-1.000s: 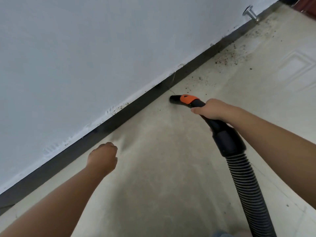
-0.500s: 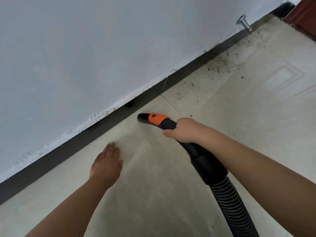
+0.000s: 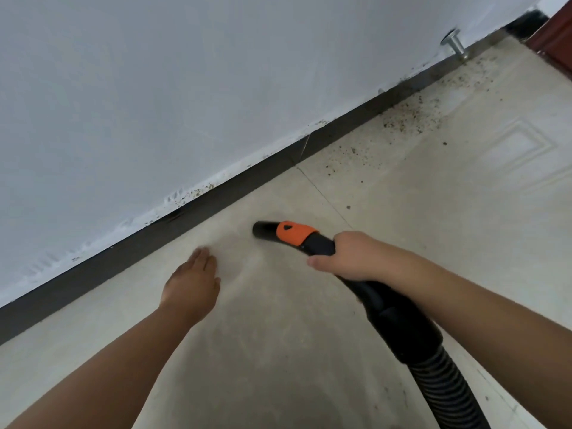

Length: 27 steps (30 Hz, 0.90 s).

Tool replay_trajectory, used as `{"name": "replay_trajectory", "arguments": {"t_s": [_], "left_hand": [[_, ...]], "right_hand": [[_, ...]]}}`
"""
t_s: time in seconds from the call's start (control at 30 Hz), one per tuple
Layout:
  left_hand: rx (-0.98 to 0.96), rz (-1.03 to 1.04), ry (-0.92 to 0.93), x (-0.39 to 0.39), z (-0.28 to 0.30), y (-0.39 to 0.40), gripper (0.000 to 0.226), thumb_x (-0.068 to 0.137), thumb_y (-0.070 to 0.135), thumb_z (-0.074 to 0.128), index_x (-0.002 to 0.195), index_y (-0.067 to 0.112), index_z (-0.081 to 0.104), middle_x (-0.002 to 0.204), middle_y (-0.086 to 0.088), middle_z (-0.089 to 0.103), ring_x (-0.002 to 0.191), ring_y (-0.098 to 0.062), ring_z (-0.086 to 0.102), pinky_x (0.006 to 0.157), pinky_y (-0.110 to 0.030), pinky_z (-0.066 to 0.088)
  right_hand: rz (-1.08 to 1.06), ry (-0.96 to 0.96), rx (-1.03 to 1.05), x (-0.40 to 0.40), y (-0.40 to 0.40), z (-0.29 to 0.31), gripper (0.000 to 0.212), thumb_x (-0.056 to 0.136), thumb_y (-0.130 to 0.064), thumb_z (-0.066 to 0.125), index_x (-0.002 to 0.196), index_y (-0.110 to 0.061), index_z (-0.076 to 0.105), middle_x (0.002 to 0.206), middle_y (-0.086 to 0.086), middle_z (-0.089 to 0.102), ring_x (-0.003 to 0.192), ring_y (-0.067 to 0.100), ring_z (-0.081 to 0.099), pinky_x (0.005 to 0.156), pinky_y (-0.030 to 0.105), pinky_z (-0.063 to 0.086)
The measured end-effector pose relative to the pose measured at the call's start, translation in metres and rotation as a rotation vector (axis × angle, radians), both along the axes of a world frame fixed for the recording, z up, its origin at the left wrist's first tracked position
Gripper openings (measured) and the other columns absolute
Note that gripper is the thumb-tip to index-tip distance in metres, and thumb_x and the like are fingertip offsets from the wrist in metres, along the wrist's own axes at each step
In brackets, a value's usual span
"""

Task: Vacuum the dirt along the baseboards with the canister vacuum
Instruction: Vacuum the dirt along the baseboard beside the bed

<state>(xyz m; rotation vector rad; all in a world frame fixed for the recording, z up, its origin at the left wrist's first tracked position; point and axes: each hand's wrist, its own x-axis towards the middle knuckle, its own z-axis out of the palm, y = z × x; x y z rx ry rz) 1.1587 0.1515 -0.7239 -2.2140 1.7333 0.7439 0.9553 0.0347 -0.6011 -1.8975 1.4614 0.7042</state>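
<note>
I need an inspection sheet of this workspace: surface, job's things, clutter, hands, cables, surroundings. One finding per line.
Surface: pale tiled floor, dusty streaks near the hands.
Job's things: black vacuum nozzle with orange collar, low over the floor, apart from the dark baseboard; dirt scattered along the baseboard farther right.
Clutter: nothing seen.
Hands: left hand flat, fingers straight, on the floor; right hand grips the nozzle handle.
Cables: ribbed black hose runs to the bottom edge; no cord seen.
Surroundings: white wall; metal door stop; red-brown door edge.

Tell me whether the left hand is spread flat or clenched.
Spread flat. The left hand has straight fingers extended over the floor near the baseboard, and it holds nothing.
</note>
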Motion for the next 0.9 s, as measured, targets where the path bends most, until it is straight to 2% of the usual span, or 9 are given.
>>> {"name": "replay_trajectory", "arguments": {"t_s": [0.13,0.3,0.37,0.4,0.47,0.5,0.7,0.8,0.9], "left_hand": [[-0.066,-0.011,-0.019,0.004,0.008,0.001,0.052,0.103,0.03,0.023,0.151,0.014,0.01,0.159,0.0,0.003,0.146,-0.015,0.012,0.114,-0.023,0.019],[-0.007,-0.025,-0.053,0.018,0.005,0.025,0.056,0.103,0.03,0.019,0.151,0.01,-0.001,0.159,-0.007,-0.007,0.148,-0.019,-0.004,0.119,-0.028,0.004],[-0.069,0.08,0.008,0.024,0.004,0.037,0.052,0.101,0.024,0.017,0.15,0.007,0.012,0.158,-0.01,0.007,0.147,-0.024,0.008,0.118,-0.031,0.011],[-0.135,0.154,0.049,0.026,0.005,0.043,0.051,0.098,0.016,0.021,0.146,0.004,0.029,0.154,-0.013,0.025,0.143,-0.029,0.024,0.115,-0.035,0.023],[-0.27,0.231,0.077,0.031,0.0,0.057,0.042,0.087,-0.005,0.039,0.123,-0.002,0.059,0.124,-0.02,0.059,0.117,-0.041,0.053,0.093,-0.044,0.046],[-0.283,0.258,0.06,0.035,-0.002,0.063,0.038,0.084,-0.01,0.046,0.116,-0.002,0.064,0.113,-0.022,0.064,0.106,-0.042,0.059,0.084,-0.045,0.05],[-0.058,0.375,-0.075,0.057,0.009,0.073,0.035,0.1,0.029,0.038,0.129,0.013,0.05,0.112,-0.013,0.064,0.101,-0.034,0.059,0.079,-0.033,0.047],[-0.071,0.402,-0.115,0.058,0.009,0.075,0.04,0.101,0.017,0.035,0.14,0.016,0.034,0.113,-0.014,0.06,0.097,-0.033,0.059,0.07,-0.032,0.042],[-0.115,0.517,-0.014,0.059,0.004,0.084,0.062,0.093,-0.004,0.035,0.149,0.015,0.018,0.147,-0.011,0.031,0.12,-0.032,0.049,0.087,-0.035,0.044]], "right_hand": [[-0.054,0.012,-0.011,-0.005,-0.008,0.001,0.037,0.088,-0.049,0.053,0.085,-0.013,0.047,0.07,-0.001,0.047,0.063,0.015,0.049,0.049,0.02,0.032],[-0.137,0.002,-0.126,-0.002,-0.024,0.008,0.041,0.089,-0.048,0.053,0.087,-0.008,0.046,0.079,0.006,0.05,0.074,0.022,0.049,0.049,0.02,0.03],[-0.079,-0.028,-0.083,0.011,-0.009,0.004,0.039,0.089,-0.047,0.053,0.08,-0.01,0.046,0.07,0.002,0.046,0.067,0.019,0.048,0.048,0.02,0.03],[-0.048,-0.045,-0.06,0.018,0.001,0.001,0.037,0.089,-0.046,0.053,0.082,-0.01,0.046,0.07,0.001,0.046,0.067,0.018,0.048,0.048,0.02,0.03],[-0.004,-0.084,-0.022,0.033,0.018,-0.005,0.034,0.089,-0.045,0.053,0.09,-0.012,0.047,0.072,0.0,0.046,0.073,0.02,0.048,0.048,0.018,0.03],[0.004,-0.1,-0.015,0.038,0.023,-0.005,0.033,0.089,-0.044,0.053,0.092,-0.012,0.048,0.072,0.0,0.046,0.075,0.02,0.049,0.048,0.018,0.03],[0.007,-0.124,-0.016,0.053,0.028,-0.005,0.033,0.089,-0.043,0.054,0.091,-0.01,0.048,0.067,-0.002,0.044,0.058,0.011,0.045,0.048,0.019,0.031],[0.032,-0.106,-0.035,0.056,0.031,-0.003,0.033,0.088,-0.043,0.055,0.086,-0.011,0.048,0.067,-0.002,0.044,0.056,0.008,0.042,0.048,0.019,0.031],[0.101,-0.091,-0.012,0.064,0.045,-0.001,0.032,0.087,-0.044,0.055,0.082,-0.013,0.046,0.067,-0.002,0.044,0.063,0.016,0.048,0.048,0.02,0.032]]}}
